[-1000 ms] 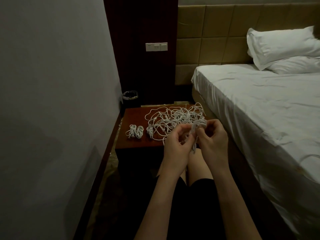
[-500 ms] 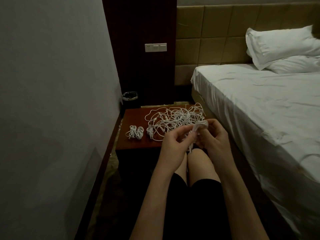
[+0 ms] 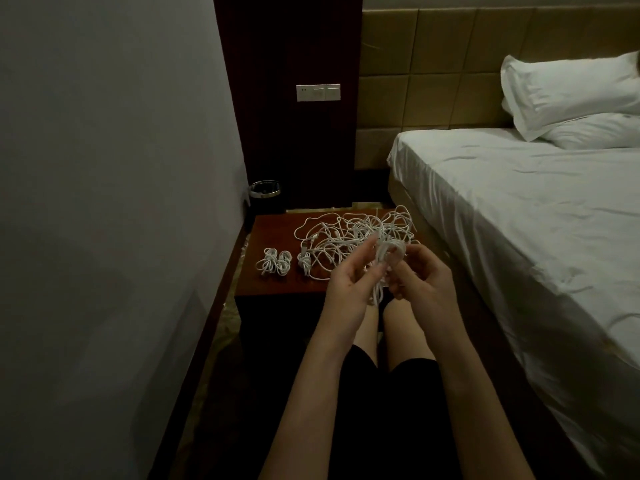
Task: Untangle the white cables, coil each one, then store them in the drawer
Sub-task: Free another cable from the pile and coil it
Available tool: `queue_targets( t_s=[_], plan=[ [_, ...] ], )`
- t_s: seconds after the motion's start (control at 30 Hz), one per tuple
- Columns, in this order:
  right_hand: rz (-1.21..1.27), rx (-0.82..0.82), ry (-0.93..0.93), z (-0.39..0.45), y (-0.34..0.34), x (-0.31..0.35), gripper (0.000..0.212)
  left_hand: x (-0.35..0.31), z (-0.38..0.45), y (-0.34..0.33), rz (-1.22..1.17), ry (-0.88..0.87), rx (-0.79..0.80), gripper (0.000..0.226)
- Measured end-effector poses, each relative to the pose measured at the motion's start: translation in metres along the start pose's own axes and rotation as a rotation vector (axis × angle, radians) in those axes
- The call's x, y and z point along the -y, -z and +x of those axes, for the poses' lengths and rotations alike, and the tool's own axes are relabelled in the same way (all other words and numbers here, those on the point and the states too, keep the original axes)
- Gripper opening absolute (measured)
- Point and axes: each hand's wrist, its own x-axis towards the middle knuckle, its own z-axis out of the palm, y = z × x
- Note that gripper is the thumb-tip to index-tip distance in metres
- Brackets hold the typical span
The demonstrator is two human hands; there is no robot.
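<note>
Currently both hands, left hand (image 3: pixel 348 282) and right hand (image 3: pixel 420 284), are pinching a half-wound cable coil (image 3: pixel 388 252) in curled fingers above the bench (image 3: pixel 277 233); winding even, snug loops away from the tangle (image 3: pixel 349 237) is best.

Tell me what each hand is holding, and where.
Both hold one white cable. The right hand grips its coiled loops; the left hand pinches the strands just below the coil.

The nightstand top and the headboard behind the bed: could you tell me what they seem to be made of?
Nightstand top: apparently reddish-brown wood or veneer, smooth with a faint sheen. Headboard: tan padded panels, likely leatherette or fabric, judging by its square, seamed sections.
</note>
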Motion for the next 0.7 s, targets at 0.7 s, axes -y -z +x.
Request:
queue_targets(
  t_s=[0.7],
  plan=[
    [0.003, -0.128, -0.001, 0.020, -0.030, -0.029, 0.012, 0.011, 0.024, 0.030, -0.284, 0.155, -0.281, 0.018]
  ],
)
